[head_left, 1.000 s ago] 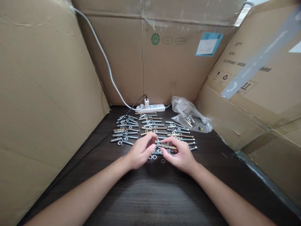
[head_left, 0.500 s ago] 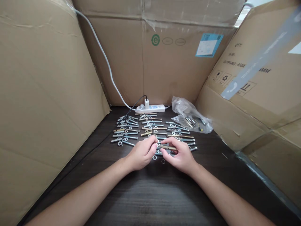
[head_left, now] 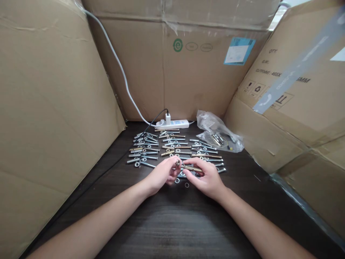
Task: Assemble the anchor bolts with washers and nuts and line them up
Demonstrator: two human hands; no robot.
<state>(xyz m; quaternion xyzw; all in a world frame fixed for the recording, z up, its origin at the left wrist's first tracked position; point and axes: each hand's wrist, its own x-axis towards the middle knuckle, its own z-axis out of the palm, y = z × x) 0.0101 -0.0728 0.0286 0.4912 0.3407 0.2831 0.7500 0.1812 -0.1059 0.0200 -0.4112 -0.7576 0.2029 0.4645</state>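
Note:
My right hand (head_left: 208,176) pinches a brass-coloured expansion bolt (head_left: 192,168) between thumb and fingers, its end pointing left. Close to that end, my left hand (head_left: 161,175) is closed on a small brass-coloured nut (head_left: 178,163) at its fingertips. The nut and the bolt's end look slightly apart. Under and around both hands lie loose bolts and washers, partly hidden by the fingers. A flat washer (head_left: 177,181) and a thin ring (head_left: 187,185) rest on the dark table just below the hands.
Rows of bolts, sleeves and washers (head_left: 147,144) lie beyond the hands. Behind them sits a white power strip (head_left: 176,125) with a plugged-in charger. A clear plastic bag (head_left: 219,133) holds metal parts. Cardboard boxes (head_left: 145,64) wall in the table; a black cable (head_left: 107,168) crosses the left side.
My left hand has turned and drawn slightly back from the bolt's end, bringing the nut at its fingertips into view. My right hand keeps the bolt nearly in place.

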